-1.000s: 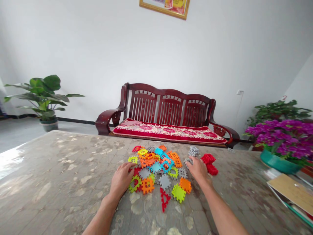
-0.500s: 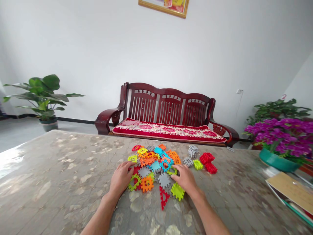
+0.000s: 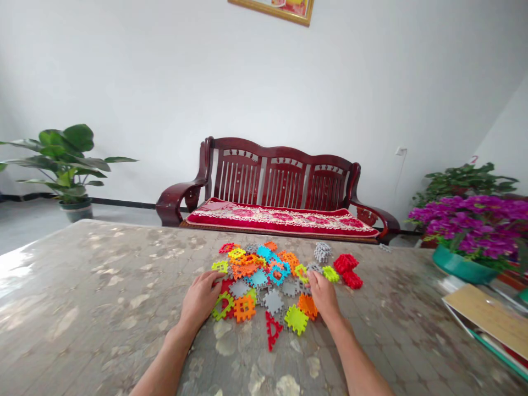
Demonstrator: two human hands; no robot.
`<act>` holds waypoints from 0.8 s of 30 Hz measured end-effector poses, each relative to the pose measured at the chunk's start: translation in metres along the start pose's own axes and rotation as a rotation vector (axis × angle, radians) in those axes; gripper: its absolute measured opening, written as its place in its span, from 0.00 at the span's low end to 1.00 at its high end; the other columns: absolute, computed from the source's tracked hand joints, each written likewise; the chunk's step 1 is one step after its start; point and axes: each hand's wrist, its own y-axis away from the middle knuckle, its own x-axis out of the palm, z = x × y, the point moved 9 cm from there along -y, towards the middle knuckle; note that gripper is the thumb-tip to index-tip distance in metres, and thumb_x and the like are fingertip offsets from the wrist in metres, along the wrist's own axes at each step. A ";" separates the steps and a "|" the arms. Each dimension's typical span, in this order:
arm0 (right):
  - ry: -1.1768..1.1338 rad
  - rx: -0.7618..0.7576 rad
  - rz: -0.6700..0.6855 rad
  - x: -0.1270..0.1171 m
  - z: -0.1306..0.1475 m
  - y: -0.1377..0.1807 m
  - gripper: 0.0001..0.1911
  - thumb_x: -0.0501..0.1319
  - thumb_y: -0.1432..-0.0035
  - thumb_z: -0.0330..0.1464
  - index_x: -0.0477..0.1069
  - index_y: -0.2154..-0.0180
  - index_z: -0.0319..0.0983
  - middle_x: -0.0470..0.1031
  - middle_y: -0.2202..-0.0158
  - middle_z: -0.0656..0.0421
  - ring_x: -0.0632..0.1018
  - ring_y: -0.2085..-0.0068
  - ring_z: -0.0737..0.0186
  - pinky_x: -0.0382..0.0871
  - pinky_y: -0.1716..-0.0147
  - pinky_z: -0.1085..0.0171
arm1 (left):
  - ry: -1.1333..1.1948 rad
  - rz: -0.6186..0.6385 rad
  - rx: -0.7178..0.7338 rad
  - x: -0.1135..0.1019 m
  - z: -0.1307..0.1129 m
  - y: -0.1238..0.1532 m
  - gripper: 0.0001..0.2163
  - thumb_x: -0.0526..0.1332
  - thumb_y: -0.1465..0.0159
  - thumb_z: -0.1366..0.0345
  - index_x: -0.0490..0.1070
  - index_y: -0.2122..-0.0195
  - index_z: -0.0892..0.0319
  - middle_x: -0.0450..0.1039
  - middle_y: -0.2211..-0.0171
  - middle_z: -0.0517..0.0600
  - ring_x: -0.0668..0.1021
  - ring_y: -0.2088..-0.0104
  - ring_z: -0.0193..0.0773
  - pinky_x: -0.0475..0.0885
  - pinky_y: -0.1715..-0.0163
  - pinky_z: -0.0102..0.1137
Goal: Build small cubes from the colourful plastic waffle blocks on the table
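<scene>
Hands (image 3: 202, 294) (image 3: 324, 294) flank the pile of coloured tiles (image 3: 273, 301)

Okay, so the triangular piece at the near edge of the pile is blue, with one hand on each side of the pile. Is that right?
Not quite: the head view shows that the triangular piece is red, not blue. The hands are indeed one on each side of the pile.

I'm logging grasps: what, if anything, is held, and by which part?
The right hand holds a lime cut-out tile, apparently by its right edge. For the left hand, at the tile pile, it cannot be told.
</scene>
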 end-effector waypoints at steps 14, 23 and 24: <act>-0.106 0.154 -0.049 -0.005 -0.051 -0.008 0.25 0.55 0.47 0.43 0.73 0.53 0.36 0.78 0.55 0.50 0.80 0.60 0.54 0.75 0.64 0.59 | -0.030 -0.002 0.001 -0.003 -0.004 0.001 0.16 0.53 0.38 0.65 0.77 0.54 0.51 0.76 0.49 0.48 0.75 0.48 0.40 0.66 0.46 0.32; 0.143 0.042 0.009 -0.001 -0.023 -0.005 0.27 0.62 0.58 0.32 0.75 0.52 0.34 0.77 0.55 0.50 0.78 0.60 0.55 0.71 0.58 0.62 | -0.022 0.018 -0.002 0.001 -0.001 0.000 0.16 0.52 0.38 0.64 0.77 0.53 0.52 0.75 0.48 0.48 0.74 0.47 0.40 0.64 0.44 0.32; 0.159 0.036 0.006 -0.002 -0.020 -0.003 0.25 0.62 0.57 0.32 0.75 0.53 0.35 0.78 0.56 0.51 0.78 0.60 0.56 0.70 0.58 0.62 | -0.017 0.021 -0.002 0.002 0.000 -0.001 0.17 0.52 0.38 0.65 0.76 0.53 0.52 0.75 0.48 0.48 0.73 0.47 0.39 0.64 0.44 0.32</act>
